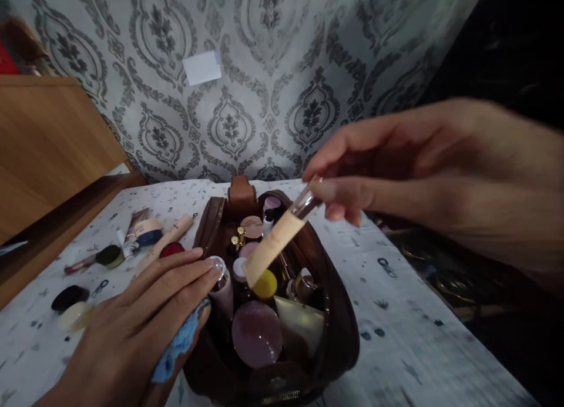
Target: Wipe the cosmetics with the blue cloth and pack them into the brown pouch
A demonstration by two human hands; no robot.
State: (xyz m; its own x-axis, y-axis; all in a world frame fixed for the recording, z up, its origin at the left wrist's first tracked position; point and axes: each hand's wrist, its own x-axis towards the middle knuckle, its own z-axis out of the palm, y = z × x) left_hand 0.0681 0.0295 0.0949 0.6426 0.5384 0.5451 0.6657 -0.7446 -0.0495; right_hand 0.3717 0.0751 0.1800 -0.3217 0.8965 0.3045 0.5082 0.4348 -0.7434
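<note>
Left hand (141, 319) nearly flat, blue cloth (181, 341) gripped beneath, fingertips at a capped bottle (223, 292). Right hand (423, 166) pinches a beige tube (273, 248) by its clear end, above the bag (346, 328). Best kept firm, clear of the round jar (257, 335). Right hand roughly level, index over thumb.
</note>
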